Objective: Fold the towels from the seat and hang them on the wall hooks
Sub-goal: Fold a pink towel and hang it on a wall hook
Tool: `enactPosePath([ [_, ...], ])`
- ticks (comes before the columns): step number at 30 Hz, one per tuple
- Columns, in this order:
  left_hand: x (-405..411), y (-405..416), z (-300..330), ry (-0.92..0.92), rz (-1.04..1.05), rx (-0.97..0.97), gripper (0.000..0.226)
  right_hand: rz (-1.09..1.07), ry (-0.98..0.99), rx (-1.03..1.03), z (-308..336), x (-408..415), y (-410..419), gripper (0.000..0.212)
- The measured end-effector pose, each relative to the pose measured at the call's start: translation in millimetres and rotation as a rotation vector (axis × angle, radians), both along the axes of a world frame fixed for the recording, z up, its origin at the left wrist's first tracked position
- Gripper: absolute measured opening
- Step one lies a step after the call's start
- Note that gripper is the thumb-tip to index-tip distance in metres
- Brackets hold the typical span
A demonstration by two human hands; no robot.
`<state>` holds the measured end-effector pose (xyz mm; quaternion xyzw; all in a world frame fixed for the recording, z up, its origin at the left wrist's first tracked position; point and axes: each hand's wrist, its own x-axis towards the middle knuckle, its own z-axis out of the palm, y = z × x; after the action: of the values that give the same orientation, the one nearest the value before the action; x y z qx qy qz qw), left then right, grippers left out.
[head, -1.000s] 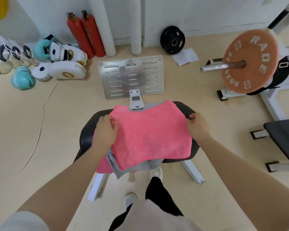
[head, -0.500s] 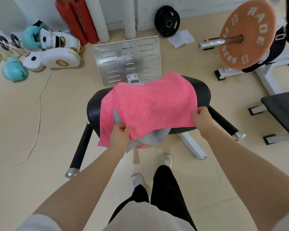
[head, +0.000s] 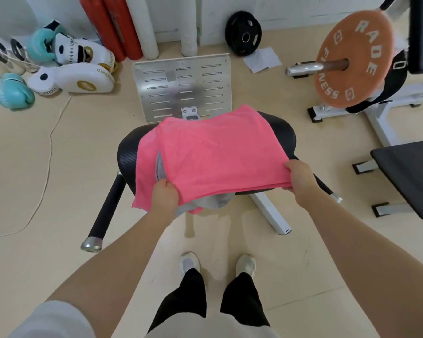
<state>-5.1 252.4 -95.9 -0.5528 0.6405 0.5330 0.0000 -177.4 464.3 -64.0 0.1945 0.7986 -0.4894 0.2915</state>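
A folded pink towel (head: pixel 217 152) lies over the black padded seat (head: pixel 282 132). My left hand (head: pixel 164 195) pinches its near left corner and my right hand (head: pixel 299 178) grips its near right corner. Under it a grey towel (head: pixel 213 202) sticks out at the near edge, and another pink towel (head: pixel 144 172) hangs over the seat's left side. No wall hooks are in view.
A metal footplate (head: pixel 183 86) lies beyond the seat. Boxing gloves and pads (head: pixel 71 79) sit at the far left with a cord (head: pixel 49 147) on the floor. An orange weight plate (head: pixel 352 59) on a bar and a black bench (head: pixel 410 174) stand at the right.
Both hands slid from the towel's far side corners to its near corners. The top pink towel now lies flatter, drawn toward the seat's near edge.
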Motion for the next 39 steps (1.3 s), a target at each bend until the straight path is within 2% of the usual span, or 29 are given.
enactPosePath([
  [1,0,4,5,0.02,0.026,-0.017,0.025,-0.004,-0.029,-0.002,3,-1,-1,0.015],
  [3,2,11,15,0.054,0.005,-0.092,0.036,0.062,-0.016,-0.006,7,1,0,0.009],
  [6,6,11,25,0.053,-0.08,-0.197,0.046,0.065,-0.002,-0.021,15,2,8,0.016],
  [9,10,8,36,0.023,-0.134,-0.258,0.036,0.025,-0.02,-0.097,28,1,13,0.006],
  [10,9,8,42,0.018,-0.16,-0.275,0.031,0.043,-0.011,-0.124,35,2,12,0.01],
  [12,5,10,54,-0.001,-0.231,-0.315,0.029,0.095,0.032,-0.137,45,3,8,0.019],
  [16,-6,7,74,-0.07,-0.295,-0.38,0.041,0.186,0.154,-0.08,71,3,-12,0.032],
  [20,-9,3,89,-0.075,-0.338,-0.461,0.034,0.33,0.293,-0.082,86,9,-37,0.027],
  [22,-10,2,91,-0.012,-0.382,-0.43,0.03,0.457,0.343,-0.098,88,15,-50,0.025],
  [27,-10,5,94,0.167,-0.419,-0.249,0.037,0.803,0.392,-0.164,90,49,-86,0.02],
  [30,-6,8,96,0.271,-0.373,-0.103,0.049,0.894,0.382,-0.186,89,70,-102,0.027],
  [33,-4,15,104,0.41,-0.197,0.095,0.033,0.981,0.333,-0.242,85,83,-113,0.038],
  [35,-3,15,105,0.444,-0.121,0.191,0.038,1.009,0.316,-0.227,81,90,-118,0.044],
  [39,8,7,98,0.462,-0.05,0.296,0.039,1.036,0.444,-0.147,76,94,-117,0.036],
])
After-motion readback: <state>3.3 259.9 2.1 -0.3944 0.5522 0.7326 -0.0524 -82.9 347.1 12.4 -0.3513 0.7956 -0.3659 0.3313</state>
